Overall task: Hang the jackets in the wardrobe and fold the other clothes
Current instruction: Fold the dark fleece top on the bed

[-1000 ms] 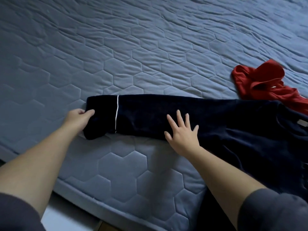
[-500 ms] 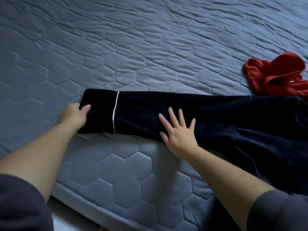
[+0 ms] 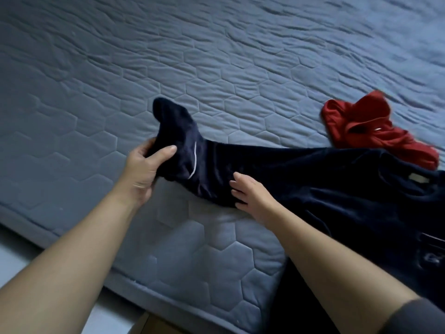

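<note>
Navy garment (image 3: 337,189), a dark velvety piece with a thin white piping line near its cuff, stretches across the near part of the mattress (image 3: 216,68), its bulk piled at the right and hanging over the near edge. Spread beneath it, the mattress is grey-blue and quilted in hexagons, and fills most of the view; a pale strip of floor (image 3: 14,249) shows past its near edge at lower left. Just beyond the navy garment's right end lies a crumpled red garment (image 3: 366,131), touching or overlapping it at the right edge. The long narrow end of the navy garment (image 3: 178,141), a sleeve or leg, is raised off the mattress and bends upward at its tip. The left hand (image 3: 144,172) grips this end just outside the piping, thumb on top and fingers curled underneath. The right hand (image 3: 250,191) lies palm down on the same narrow part further right, fingers spread flat against the fabric and holding nothing. Both forearms are bare, with a grey sleeve (image 3: 414,317) at the right elbow.
</note>
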Demonstrator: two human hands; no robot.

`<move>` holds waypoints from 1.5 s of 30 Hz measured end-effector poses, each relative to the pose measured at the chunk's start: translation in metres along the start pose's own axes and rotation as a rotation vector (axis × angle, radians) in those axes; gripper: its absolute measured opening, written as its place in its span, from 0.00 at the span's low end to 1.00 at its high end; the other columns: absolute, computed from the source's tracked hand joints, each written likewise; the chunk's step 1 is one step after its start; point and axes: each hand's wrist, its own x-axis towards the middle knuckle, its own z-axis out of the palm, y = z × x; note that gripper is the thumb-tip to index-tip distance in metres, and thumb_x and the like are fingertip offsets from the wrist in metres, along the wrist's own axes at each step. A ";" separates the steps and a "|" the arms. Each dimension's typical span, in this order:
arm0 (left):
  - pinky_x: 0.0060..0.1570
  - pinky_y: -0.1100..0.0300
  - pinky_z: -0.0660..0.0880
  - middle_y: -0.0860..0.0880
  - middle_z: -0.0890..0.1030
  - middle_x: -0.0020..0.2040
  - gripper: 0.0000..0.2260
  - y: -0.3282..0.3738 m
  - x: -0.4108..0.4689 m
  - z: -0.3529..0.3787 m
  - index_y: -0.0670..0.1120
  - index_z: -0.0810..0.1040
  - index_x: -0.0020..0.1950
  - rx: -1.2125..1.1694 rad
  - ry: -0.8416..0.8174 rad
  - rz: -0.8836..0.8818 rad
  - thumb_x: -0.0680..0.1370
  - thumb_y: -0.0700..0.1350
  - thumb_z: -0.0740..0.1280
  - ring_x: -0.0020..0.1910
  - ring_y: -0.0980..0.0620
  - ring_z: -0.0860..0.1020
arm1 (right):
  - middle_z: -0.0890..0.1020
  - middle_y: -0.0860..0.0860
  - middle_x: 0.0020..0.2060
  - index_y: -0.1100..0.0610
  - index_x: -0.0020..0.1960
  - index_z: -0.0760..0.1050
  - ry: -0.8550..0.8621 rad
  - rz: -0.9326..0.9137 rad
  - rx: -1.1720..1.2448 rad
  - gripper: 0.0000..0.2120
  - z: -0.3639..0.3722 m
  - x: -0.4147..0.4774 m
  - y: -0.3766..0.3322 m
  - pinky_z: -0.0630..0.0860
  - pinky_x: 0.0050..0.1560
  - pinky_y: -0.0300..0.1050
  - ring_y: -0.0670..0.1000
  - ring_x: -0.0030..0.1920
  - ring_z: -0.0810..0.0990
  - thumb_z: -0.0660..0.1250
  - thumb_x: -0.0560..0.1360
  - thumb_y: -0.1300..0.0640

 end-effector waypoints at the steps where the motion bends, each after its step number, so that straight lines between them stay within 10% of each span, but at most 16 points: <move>1: 0.34 0.63 0.78 0.53 0.84 0.38 0.10 0.012 -0.013 0.018 0.45 0.79 0.51 0.009 -0.071 0.019 0.76 0.32 0.64 0.35 0.56 0.80 | 0.71 0.52 0.70 0.49 0.72 0.64 -0.039 0.043 0.154 0.24 -0.002 -0.014 -0.010 0.66 0.65 0.52 0.52 0.68 0.70 0.57 0.79 0.42; 8: 0.52 0.70 0.73 0.53 0.82 0.49 0.20 0.033 -0.123 0.148 0.44 0.77 0.61 0.429 -0.510 0.112 0.73 0.27 0.67 0.46 0.64 0.78 | 0.83 0.52 0.47 0.50 0.58 0.77 -0.154 -0.100 0.587 0.30 -0.075 -0.133 -0.076 0.77 0.46 0.47 0.53 0.47 0.82 0.57 0.67 0.31; 19: 0.57 0.72 0.70 0.62 0.83 0.51 0.16 -0.055 -0.276 0.337 0.51 0.82 0.58 0.693 -0.839 0.177 0.72 0.39 0.71 0.53 0.68 0.78 | 0.79 0.51 0.30 0.56 0.41 0.77 0.446 -0.078 0.224 0.04 -0.299 -0.275 0.013 0.74 0.36 0.44 0.50 0.34 0.77 0.66 0.71 0.64; 30: 0.59 0.63 0.74 0.53 0.82 0.56 0.16 -0.203 -0.379 0.407 0.50 0.81 0.59 1.052 -1.168 -0.283 0.72 0.42 0.69 0.54 0.60 0.79 | 0.79 0.55 0.41 0.56 0.51 0.74 0.653 0.330 0.344 0.12 -0.405 -0.337 0.229 0.76 0.40 0.47 0.54 0.41 0.79 0.64 0.71 0.68; 38: 0.53 0.60 0.76 0.46 0.83 0.50 0.07 -0.216 -0.291 0.361 0.48 0.81 0.51 1.277 -0.536 -0.341 0.74 0.43 0.66 0.50 0.48 0.81 | 0.69 0.55 0.67 0.52 0.72 0.62 0.660 0.373 -0.542 0.30 -0.409 -0.313 0.235 0.70 0.63 0.51 0.57 0.66 0.70 0.65 0.71 0.58; 45: 0.50 0.50 0.76 0.43 0.77 0.59 0.24 -0.208 -0.181 0.332 0.43 0.71 0.66 0.569 0.177 -0.589 0.74 0.52 0.67 0.53 0.43 0.77 | 0.69 0.52 0.68 0.52 0.72 0.63 0.619 0.073 -0.798 0.27 -0.391 -0.222 0.180 0.66 0.63 0.53 0.54 0.67 0.68 0.64 0.73 0.56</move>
